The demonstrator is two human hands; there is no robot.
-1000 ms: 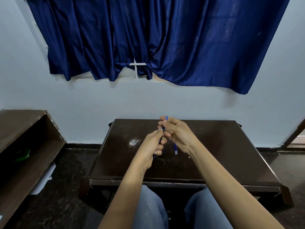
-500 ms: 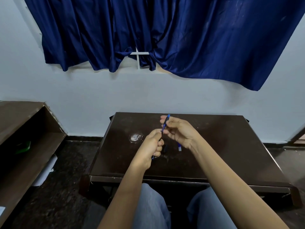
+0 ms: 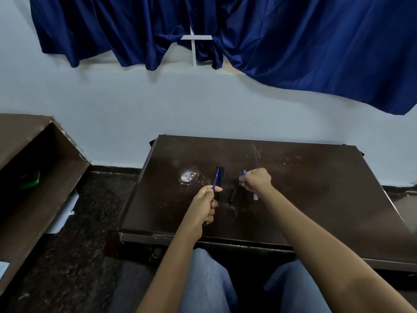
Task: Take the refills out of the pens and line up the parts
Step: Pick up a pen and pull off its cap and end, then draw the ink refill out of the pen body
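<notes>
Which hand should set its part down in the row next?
Right, probably. The right hand with a small blue piece hovers low beside the parts on the table. The left hand grips the blue pen raised.

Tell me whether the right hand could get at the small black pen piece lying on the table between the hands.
Probably yes: the black piece lies bare beside the right hand, but its grip already holds a blue part.

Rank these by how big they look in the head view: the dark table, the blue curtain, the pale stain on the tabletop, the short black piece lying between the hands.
1. blue curtain
2. dark table
3. pale stain
4. short black piece

Nearness affects apparent size.
</notes>
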